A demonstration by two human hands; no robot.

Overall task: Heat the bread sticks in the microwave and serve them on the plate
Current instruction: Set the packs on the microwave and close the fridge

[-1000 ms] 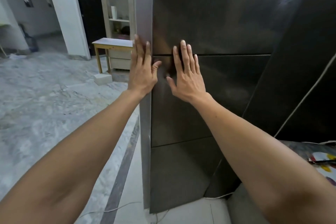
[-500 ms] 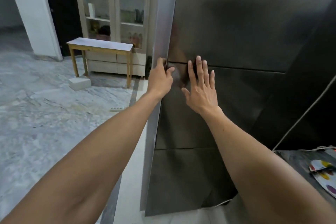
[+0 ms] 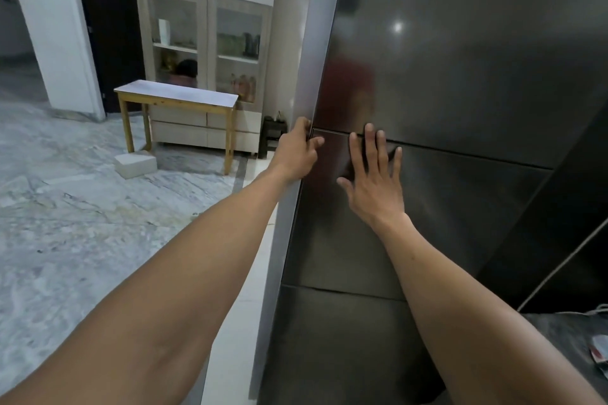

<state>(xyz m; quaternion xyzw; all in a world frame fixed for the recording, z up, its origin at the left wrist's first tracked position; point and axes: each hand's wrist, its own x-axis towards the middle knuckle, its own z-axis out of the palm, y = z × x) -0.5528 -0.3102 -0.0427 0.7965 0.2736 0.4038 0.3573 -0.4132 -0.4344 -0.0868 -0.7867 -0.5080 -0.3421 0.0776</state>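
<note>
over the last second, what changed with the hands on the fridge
The left hand went from lying flat on the fridge to curling its fingers round the door's left edge, at the seam between the upper and lower doors. The view swung left, showing more of the cabinet and small table. The right hand stayed spread flat on the front; the doors look shut.

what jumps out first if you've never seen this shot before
Two bare arms reach up the middle to a tall dark steel fridge filling the right side. The left hand curls round the door's left edge at the seam, while the right hand lies flat, fingers spread, on the panel beside it. Far left, a small wooden table stands on marble floor.
</note>
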